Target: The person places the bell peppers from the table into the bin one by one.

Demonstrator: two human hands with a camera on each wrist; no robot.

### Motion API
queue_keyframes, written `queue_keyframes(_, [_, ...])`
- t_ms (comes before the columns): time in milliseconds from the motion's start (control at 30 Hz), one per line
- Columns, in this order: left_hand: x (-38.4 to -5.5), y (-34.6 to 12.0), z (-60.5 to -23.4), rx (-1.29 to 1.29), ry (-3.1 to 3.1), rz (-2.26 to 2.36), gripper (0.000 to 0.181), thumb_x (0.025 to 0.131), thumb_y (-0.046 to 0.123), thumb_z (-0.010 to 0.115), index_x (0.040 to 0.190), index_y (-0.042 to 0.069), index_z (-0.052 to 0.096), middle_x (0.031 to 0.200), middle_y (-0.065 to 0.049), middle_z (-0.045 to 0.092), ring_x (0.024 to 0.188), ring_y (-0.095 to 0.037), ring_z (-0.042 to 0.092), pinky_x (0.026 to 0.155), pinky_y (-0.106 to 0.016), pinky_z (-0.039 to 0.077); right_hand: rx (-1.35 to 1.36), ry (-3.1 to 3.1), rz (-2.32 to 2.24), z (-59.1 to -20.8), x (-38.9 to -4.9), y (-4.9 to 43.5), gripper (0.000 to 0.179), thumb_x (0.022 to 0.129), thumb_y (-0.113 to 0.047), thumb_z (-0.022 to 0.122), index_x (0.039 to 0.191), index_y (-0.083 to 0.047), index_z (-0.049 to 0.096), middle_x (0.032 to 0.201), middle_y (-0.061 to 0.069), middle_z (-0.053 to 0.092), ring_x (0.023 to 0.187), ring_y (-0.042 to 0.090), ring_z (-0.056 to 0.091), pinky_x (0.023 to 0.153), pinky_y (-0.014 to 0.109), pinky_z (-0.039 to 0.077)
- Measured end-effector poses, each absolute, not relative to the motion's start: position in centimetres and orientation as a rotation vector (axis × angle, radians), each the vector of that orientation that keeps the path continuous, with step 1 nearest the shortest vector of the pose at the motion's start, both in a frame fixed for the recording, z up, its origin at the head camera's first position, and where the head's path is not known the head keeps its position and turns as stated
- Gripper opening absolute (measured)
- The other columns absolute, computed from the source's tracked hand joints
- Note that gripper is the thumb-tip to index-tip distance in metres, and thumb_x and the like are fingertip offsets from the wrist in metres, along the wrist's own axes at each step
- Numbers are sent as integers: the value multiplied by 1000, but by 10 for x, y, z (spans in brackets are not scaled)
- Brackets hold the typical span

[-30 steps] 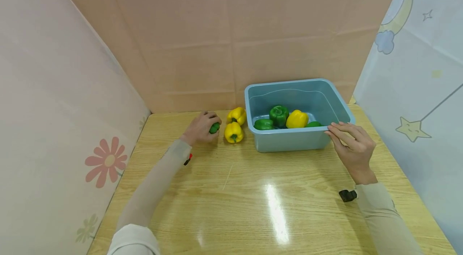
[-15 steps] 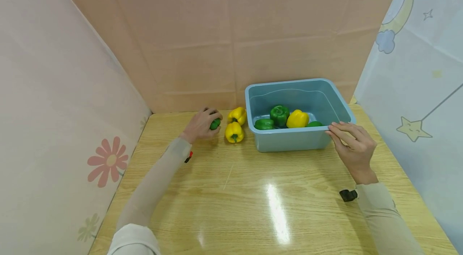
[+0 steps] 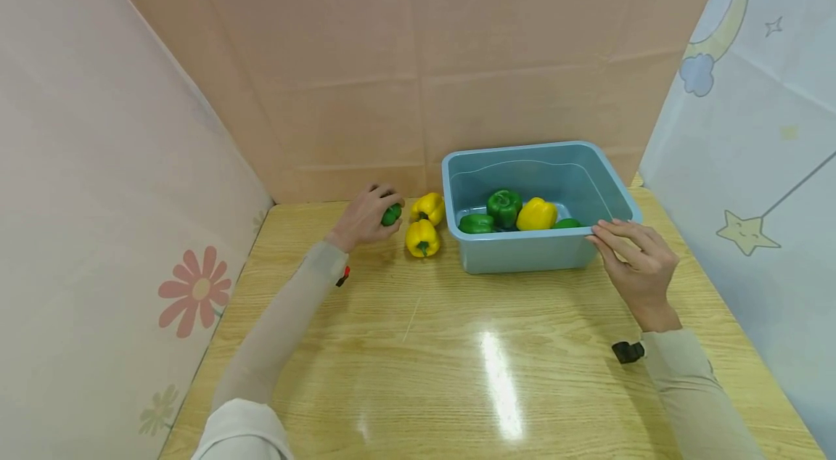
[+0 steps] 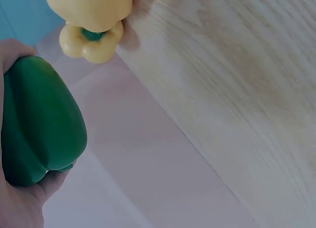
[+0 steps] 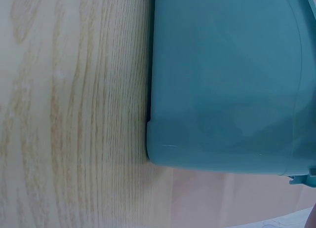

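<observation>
My left hand (image 3: 369, 218) grips a green bell pepper (image 4: 44, 119), its fingers and thumb wrapped round the sides. Just right of it, two yellow bell peppers lie close together: a front one (image 3: 422, 238) with its stem facing me and a back one (image 3: 427, 208). With its fingertips over the front right rim, my right hand (image 3: 636, 264) holds a blue plastic bin (image 3: 529, 252). Inside the bin are a yellow bell pepper (image 3: 537, 215), an upright green one (image 3: 504, 209), another green one (image 3: 476, 224) at the left and a partly hidden green one (image 3: 567, 223).
A wood-grain table (image 3: 405, 373) carries everything. Behind it stands a tan cloth backdrop (image 3: 339, 83). Pale printed panels close off the left side (image 3: 98, 155) and the right side (image 3: 771, 155). The bin's side wall fills much of the right wrist view.
My left hand has risen slightly and shifted a little to the right and away from me, carrying the green bell pepper. The right hand and the bin stay in place.
</observation>
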State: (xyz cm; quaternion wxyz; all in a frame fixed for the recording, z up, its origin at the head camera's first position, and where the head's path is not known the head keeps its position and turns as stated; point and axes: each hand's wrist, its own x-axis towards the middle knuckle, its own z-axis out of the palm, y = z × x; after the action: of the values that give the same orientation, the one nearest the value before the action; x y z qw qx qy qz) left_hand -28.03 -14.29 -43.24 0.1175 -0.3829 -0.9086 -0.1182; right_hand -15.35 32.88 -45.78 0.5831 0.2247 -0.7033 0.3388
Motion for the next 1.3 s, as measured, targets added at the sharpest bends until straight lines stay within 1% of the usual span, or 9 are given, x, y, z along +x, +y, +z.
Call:
queue_keyframes(133, [-282, -141, -429, -1118, -2643, -374, 28, 94, 27, 75, 116, 9, 75, 124, -14, 70, 110, -38, 63, 93, -48, 56, 526, -1642, 790, -458, -154, 329, 27, 90, -26, 88, 90, 1, 85, 88, 25, 79, 77, 51, 69, 102, 25, 56])
queue_keyframes(233, [-282, -140, -427, -1101, -2652, -383, 29, 94, 29, 74, 116, 10, 74, 124, -13, 69, 109, -38, 62, 90, -46, 57, 526, -1642, 791, -458, -155, 329, 27, 90, -26, 88, 90, 1, 85, 88, 25, 79, 77, 51, 69, 102, 25, 56])
queue_keyframes(500, [-281, -138, -423, -1085, -2640, -418, 28, 94, 28, 77, 115, 10, 74, 122, -13, 69, 106, -37, 61, 87, -46, 55, 525, -1631, 789, -457, -155, 328, 29, 90, -27, 88, 89, 2, 85, 87, 25, 78, 76, 51, 68, 102, 25, 57])
queue_keyframes(833, [-283, -135, -414, -1061, -2618, -462, 25, 94, 27, 77, 114, 12, 74, 122, -12, 69, 108, -36, 61, 89, -47, 56, 525, -1624, 784, -456, -156, 326, 28, 90, -27, 87, 88, 2, 85, 87, 24, 79, 76, 51, 68, 101, 26, 57])
queue_keyframes(933, [-284, -133, -411, -1044, -2605, -479, 25, 92, 25, 79, 113, 13, 74, 122, -13, 69, 111, -37, 60, 87, -48, 57, 531, -1624, 788, -456, -156, 326, 28, 90, -26, 88, 88, 2, 85, 87, 24, 79, 76, 51, 68, 102, 26, 57])
queue_keyframes(1033, [-284, -130, -406, -1025, -2618, -469, 26, 93, 28, 77, 115, 14, 74, 125, -13, 70, 116, -38, 59, 87, -48, 58, 531, -1627, 788, -457, -156, 327, 27, 90, -26, 88, 89, 2, 85, 87, 24, 79, 76, 51, 68, 102, 25, 56])
queue_keyframes(1100, [-284, -128, -404, -1018, -2629, -459, 27, 95, 30, 75, 116, 14, 74, 125, -13, 70, 116, -37, 60, 87, -47, 58, 532, -1629, 787, -458, -156, 328, 28, 90, -26, 87, 89, 2, 85, 88, 24, 79, 76, 51, 68, 102, 26, 56])
queue_keyframes(1167, [-285, -125, -401, -1020, -2629, -455, 29, 96, 33, 72, 117, 13, 74, 125, -12, 69, 114, -37, 60, 87, -46, 58, 533, -1629, 788, -459, -156, 328, 28, 90, -26, 87, 90, 2, 85, 88, 24, 79, 76, 51, 68, 102, 26, 56])
queue_keyframes(1300, [-287, -120, -397, -1038, -2600, -452, 29, 97, 34, 71, 116, 13, 74, 123, -12, 69, 109, -35, 61, 86, -45, 56, 537, -1625, 796, -459, -156, 329, 28, 90, -26, 88, 89, 2, 85, 88, 24, 79, 76, 51, 69, 101, 27, 57])
